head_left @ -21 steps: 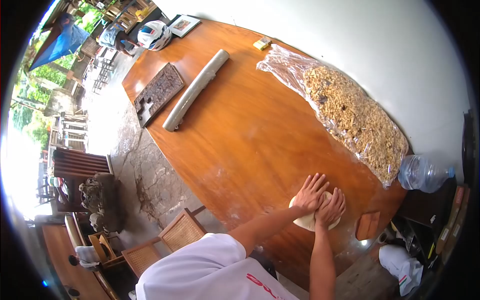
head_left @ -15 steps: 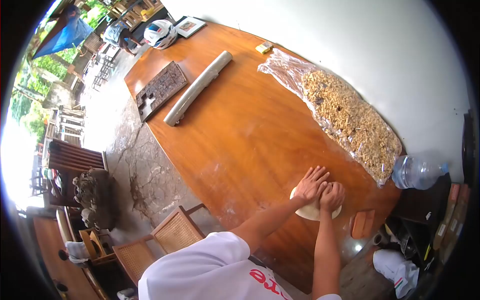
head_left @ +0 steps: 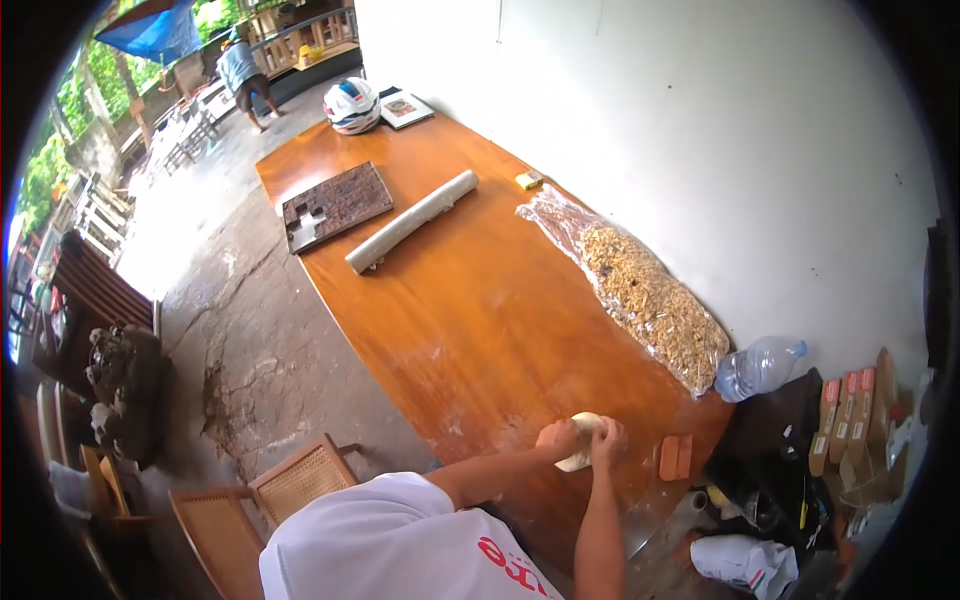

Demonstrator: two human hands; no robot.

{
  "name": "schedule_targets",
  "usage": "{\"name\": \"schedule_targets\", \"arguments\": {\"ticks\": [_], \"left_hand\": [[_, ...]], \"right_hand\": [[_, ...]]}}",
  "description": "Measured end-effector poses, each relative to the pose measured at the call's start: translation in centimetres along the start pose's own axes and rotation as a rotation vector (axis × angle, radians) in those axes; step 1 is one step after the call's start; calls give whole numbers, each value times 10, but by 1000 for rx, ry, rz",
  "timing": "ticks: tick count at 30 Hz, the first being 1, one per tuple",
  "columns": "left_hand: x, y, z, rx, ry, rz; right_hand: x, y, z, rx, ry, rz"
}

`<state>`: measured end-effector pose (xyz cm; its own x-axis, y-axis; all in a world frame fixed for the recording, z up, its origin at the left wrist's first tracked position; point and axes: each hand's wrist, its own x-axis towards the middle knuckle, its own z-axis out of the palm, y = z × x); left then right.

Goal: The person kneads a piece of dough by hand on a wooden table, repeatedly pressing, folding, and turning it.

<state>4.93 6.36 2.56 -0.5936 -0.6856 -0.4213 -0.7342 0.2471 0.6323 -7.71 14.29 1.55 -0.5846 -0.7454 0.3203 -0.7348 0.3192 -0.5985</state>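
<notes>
A pale lump of dough (head_left: 584,421) is held near the front part of the wooden table (head_left: 470,330), its flat side partly turned up. My left hand (head_left: 558,440) is closed on its left side. My right hand (head_left: 608,441) grips the right edge with bent fingers. Both hands cover much of the dough, so its full shape is hidden. To the right of my right hand lies a reddish-brown block (head_left: 675,457).
Along the wall lies a clear plastic bag of tan crumbly pieces (head_left: 655,300), beside a plastic bottle (head_left: 762,368). Farther off are a long pale roll (head_left: 412,222), a dark patterned tray (head_left: 345,200) and a helmet (head_left: 351,105). A cane chair (head_left: 300,485) stands left; another person (head_left: 240,70) bends far away.
My hands have gone from pressing flat on the dough to gripping it at its sides, and the dough is now tipped up. The camera view has shifted.
</notes>
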Motion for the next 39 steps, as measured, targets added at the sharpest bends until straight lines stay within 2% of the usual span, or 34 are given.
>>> {"name": "schedule_targets", "arguments": {"ticks": [3,5,6,8,9,11,12,13,14,17,20,23,29,31,33,34,35,36,37,38,39], "left_hand": [[-15,-45,-10,4,60,137],[-36,-63,-25,-408,-2,84],[-39,-71,-22,-412,-12,81],[-47,-86,-11,-699,250,332],[-57,-74,-24,-623,303,400],[-59,-44,-40,-504,321,466],[-56,-33,-32,-466,285,477],[-49,-32,-19,-314,321,505],[-35,-33,-1,-163,363,553],[-9,-34,-2,-34,324,578],[26,-32,3,81,292,585],[69,-7,-4,198,259,557],[149,28,-6,156,317,606],[159,41,-8,57,365,533],[154,38,-5,-21,340,520],[148,35,-1,-102,294,495],[135,33,0,-105,297,486],[116,39,-4,-81,276,380],[96,44,-9,-57,256,274],[83,42,-9,23,220,167],[70,33,-8,105,184,55]], "right_hand": [[-20,-54,-20,-133,-51,-108],[-44,-83,-26,-77,-60,-110],[-54,-90,-23,-84,-66,-103],[-72,-100,-21,-41,16,-99],[-80,-94,-13,90,20,60],[-87,-76,12,340,208,287],[-74,-98,-7,-80,227,155],[-60,-112,-4,-186,349,55],[-54,-103,1,-206,282,52],[-61,-57,30,-398,176,108],[-39,-49,36,-460,103,260],[11,-20,37,-464,27,315],[102,33,33,-369,49,178],[120,49,34,-354,87,135],[133,64,32,-206,-46,76],[139,78,23,-214,-19,75],[147,95,10,470,-167,391],[150,105,-6,1166,-324,672],[149,106,-22,1297,-221,779],[138,111,-20,1301,-209,750],[117,122,-1,952,-165,644]]}}
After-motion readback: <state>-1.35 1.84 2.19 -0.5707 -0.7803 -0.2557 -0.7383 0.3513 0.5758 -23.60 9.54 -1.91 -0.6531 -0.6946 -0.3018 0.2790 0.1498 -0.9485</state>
